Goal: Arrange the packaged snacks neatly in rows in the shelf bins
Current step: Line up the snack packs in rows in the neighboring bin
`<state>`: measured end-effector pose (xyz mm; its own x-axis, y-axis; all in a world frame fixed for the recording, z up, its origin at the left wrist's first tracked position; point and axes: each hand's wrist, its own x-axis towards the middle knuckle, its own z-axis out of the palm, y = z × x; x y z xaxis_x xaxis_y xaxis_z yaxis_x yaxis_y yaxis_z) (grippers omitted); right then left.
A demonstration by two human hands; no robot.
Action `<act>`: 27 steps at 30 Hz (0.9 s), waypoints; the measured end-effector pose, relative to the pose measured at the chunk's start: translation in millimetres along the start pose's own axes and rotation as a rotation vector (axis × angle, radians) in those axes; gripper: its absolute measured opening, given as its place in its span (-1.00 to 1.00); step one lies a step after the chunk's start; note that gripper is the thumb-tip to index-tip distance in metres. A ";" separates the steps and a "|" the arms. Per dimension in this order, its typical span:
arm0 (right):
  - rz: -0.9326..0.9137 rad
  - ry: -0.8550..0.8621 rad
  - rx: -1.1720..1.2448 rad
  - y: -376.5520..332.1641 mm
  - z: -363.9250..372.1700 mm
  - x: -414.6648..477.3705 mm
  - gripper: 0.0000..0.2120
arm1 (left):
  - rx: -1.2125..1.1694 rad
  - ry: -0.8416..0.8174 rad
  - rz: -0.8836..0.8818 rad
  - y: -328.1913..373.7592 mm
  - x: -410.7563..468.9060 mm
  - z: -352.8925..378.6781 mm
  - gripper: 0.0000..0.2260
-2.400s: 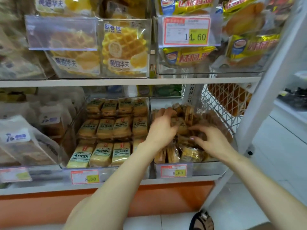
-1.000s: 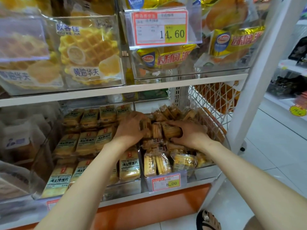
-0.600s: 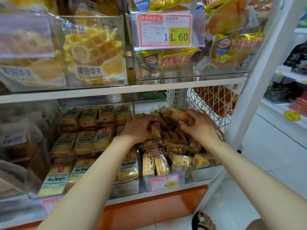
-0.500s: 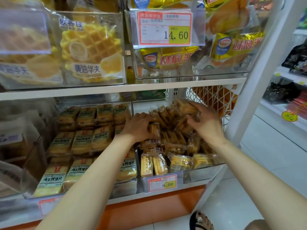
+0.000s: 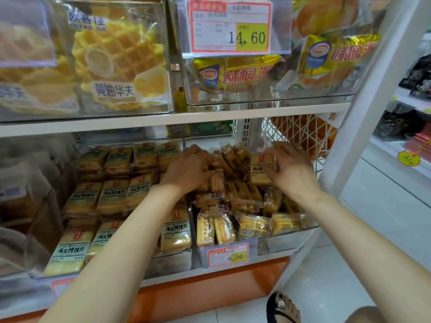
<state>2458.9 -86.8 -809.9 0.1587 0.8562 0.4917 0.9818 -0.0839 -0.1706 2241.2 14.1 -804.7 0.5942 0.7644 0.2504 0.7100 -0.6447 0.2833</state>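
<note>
bin (image 5: 289, 238), jumbled snack packs (image 5: 247, 201), both hands in

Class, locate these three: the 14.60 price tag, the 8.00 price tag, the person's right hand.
14.60 price tag (image 5: 229, 27), head view, card centre.
8.00 price tag (image 5: 228, 255), head view, card centre.
right hand (image 5: 290, 170), head view, back of hand.

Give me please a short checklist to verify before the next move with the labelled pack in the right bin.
1. Right hand holds the labelled pack: ok, fingers are on its right edge.
2. Left hand steadies the pile of biscuit-stick packs: ok, it rests on them.
3. Labelled pack is in its proper bin: not ok, its label matches the packs in the left bin.
4. Left bin rows are neat: ok where visible; the forearm hides part.
5. Free slot in the left bin: cannot tell.
6. Right bin is in rows: not ok, the packs behind the front row lie jumbled.
</note>
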 end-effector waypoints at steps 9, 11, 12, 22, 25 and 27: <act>-0.113 -0.530 0.351 -76.5 39.0 17.2 -0.42 | -0.004 0.133 -0.044 -27.6 -10.0 -19.2 -0.77; -0.127 -0.553 0.336 -77.8 42.5 22.8 -0.41 | -0.011 0.115 -0.030 -29.6 -11.9 -19.8 -0.77; -0.134 -0.545 0.343 -77.6 42.9 25.4 -0.42 | -0.017 0.108 -0.029 -30.6 -12.7 -19.2 -0.77; 0.057 -0.317 0.597 -73.5 35.1 25.1 -0.89 | 0.239 -0.183 0.064 -26.3 19.7 -9.2 -0.65; 0.131 -0.283 0.590 -66.2 3.3 28.4 -0.91 | 0.317 -0.423 0.086 -22.9 34.8 -8.7 -0.67; 0.166 -0.232 0.636 -50.5 -16.3 26.2 -0.88 | 0.399 -0.522 0.102 -19.4 42.0 -5.7 -0.52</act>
<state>2415.2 -68.4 -774.5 0.2049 0.9507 0.2326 0.6836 0.0311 -0.7292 2250.2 58.8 -794.4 0.6996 0.6685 -0.2522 0.6664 -0.7379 -0.1073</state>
